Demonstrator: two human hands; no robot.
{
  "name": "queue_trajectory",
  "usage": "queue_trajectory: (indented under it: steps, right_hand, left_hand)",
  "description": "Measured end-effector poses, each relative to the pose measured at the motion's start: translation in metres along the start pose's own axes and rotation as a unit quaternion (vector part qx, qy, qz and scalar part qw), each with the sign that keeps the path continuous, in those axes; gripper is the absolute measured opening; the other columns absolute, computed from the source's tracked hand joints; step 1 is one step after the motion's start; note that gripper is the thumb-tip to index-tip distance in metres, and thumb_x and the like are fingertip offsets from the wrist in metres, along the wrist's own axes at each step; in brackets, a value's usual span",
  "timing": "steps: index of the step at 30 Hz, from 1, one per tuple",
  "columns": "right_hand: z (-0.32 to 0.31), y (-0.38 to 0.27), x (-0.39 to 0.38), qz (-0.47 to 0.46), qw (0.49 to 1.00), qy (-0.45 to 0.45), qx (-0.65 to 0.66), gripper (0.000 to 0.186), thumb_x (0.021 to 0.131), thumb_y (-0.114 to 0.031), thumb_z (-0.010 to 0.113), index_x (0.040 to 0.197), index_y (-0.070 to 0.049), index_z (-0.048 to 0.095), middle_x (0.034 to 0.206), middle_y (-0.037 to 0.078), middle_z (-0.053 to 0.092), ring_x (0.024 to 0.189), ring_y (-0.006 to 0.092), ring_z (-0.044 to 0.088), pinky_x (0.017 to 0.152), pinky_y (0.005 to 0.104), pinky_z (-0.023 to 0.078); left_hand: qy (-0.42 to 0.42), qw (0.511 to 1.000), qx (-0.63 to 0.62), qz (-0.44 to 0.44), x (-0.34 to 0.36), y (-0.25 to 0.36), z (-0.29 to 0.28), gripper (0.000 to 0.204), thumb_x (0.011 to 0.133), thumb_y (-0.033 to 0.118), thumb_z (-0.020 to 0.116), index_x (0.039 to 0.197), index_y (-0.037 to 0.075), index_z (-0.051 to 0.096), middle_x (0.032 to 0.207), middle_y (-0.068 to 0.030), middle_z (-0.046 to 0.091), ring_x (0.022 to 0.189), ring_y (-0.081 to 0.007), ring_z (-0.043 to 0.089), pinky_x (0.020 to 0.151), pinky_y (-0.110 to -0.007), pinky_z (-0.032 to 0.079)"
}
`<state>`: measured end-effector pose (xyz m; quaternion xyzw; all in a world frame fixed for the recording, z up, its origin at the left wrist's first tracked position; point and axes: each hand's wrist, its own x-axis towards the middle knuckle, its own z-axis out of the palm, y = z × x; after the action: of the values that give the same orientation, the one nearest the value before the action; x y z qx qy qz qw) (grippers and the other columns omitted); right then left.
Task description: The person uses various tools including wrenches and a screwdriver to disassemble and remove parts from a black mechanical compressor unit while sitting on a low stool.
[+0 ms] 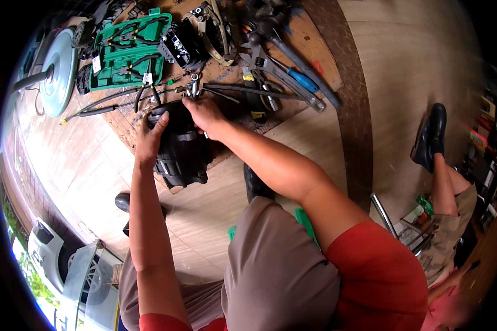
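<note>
A bulky black moulded housing (pixel 183 160) stands at the near edge of the cardboard. My left hand (pixel 149 135) grips its upper left side, thumb on top and fingers curled around the edge. At its upper right, my right hand (pixel 204 117) is closed with the fingertips pressed together. A slim silver tool (pixel 206 135) shows briefly below the right palm; most of it is hidden by the hand. Small silver sockets or wrench ends (pixel 194 83) lie just beyond the right fingers. Pliers (pixel 147 79) with dark handles rest beyond the left hand.
Beyond lies an open green tool case (pixel 130 52) with pliers. To its right are a black box-shaped part (pixel 176 47), an adjustable wrench (pixel 281 74), a hammer (pixel 279 41) and a blue-handled screwdriver (pixel 302 80). A round pale stand base (pixel 58 71) is at left; another person's leg (pixel 444 185) at right.
</note>
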<state>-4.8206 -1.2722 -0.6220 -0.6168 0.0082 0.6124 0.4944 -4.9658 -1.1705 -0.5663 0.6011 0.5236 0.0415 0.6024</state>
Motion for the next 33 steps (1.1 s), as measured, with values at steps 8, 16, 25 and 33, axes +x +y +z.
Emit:
queue_trajectory:
  steps: [8, 16, 25, 33]
  right_hand:
    - [0.0, -0.014, -0.08, -0.284, 0.957, 0.019, -0.058, 0.034, 0.096, -0.026, 0.059, 0.078, 0.002, 0.058, 0.063, 0.008, 0.053, 0.062, 0.0178, 0.053, 0.058, 0.0353, 0.04]
    - [-0.015, -0.001, -0.125, -0.432, 0.882, -0.023, -0.186, 0.046, 0.093, -0.02, 0.062, 0.133, 0.001, 0.054, 0.098, 0.018, 0.058, 0.086, 0.0348, 0.059, 0.077, 0.0413, 0.047]
    - [0.003, 0.009, -0.16, -0.38, 0.864, -0.143, -0.297, 0.027, 0.097, -0.02, 0.061, 0.111, 0.002, 0.065, 0.092, 0.02, 0.065, 0.086, 0.0375, 0.064, 0.076, 0.0421, 0.051]
    - [0.014, -0.13, -0.209, -0.351, 0.699, -0.222, -0.582, 0.018, 0.094, -0.014, 0.063, 0.104, 0.0, 0.066, 0.088, 0.016, 0.066, 0.076, 0.0251, 0.063, 0.072, 0.0354, 0.05]
  left_hand:
    - [0.03, 0.984, -0.109, 0.138, -0.066, 0.02, 0.01, 0.099, 0.071, 0.028, 0.089, 0.146, -0.007, 0.036, 0.129, -0.0157, 0.059, 0.118, -0.0234, 0.058, 0.105, -0.034, 0.044]
    - [-0.074, 0.982, -0.094, 0.144, -0.1, 0.025, -0.018, 0.126, 0.057, 0.035, 0.095, 0.153, -0.004, 0.024, 0.148, -0.0178, 0.044, 0.137, -0.0272, 0.044, 0.115, -0.038, 0.034]
    - [0.202, 0.955, -0.165, 0.14, -0.18, -0.041, 0.007, 0.044, 0.099, 0.016, 0.046, 0.138, -0.003, 0.051, 0.144, -0.0158, 0.05, 0.135, -0.023, 0.044, 0.115, -0.034, 0.029]
    - [0.242, 0.917, -0.264, 0.176, -0.166, -0.066, 0.016, 0.044, 0.094, 0.02, 0.061, 0.132, -0.001, 0.056, 0.149, -0.0189, 0.046, 0.138, -0.0272, 0.042, 0.114, -0.036, 0.03]
